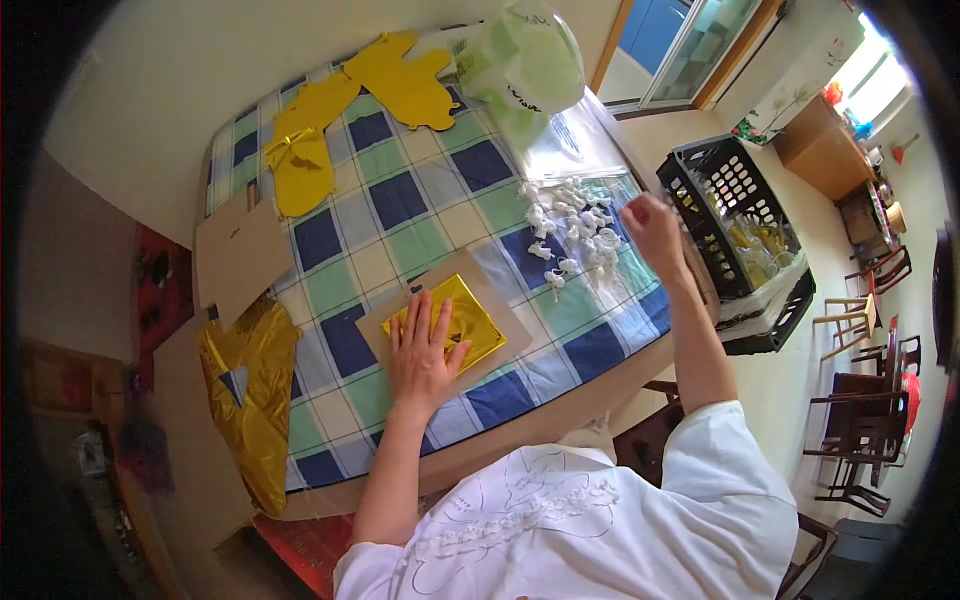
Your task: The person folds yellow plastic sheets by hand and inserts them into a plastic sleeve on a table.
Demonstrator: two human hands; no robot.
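My left hand (422,355) lies flat, fingers spread, on a folded piece of shiny gold foil (476,322). The foil rests on a brown cardboard sheet (515,345) on the checked cloth. Over the table's right side, my right hand (655,232) is raised with its fingers curled closed; whatever they may hold is hidden. Near it on the cloth are several small white bundles (600,240) that look like coiled string. Just beyond those bundles sits a stack of clear plastic sleeves (575,145).
Flat yellow foil shapes (405,80) lie at the far side. A cardboard piece (240,245) and crumpled gold foil (255,410) are at the left edge. A green-white plastic bag (525,60) stands at the back. Beside the table is a black crate (720,215) with bagged items.
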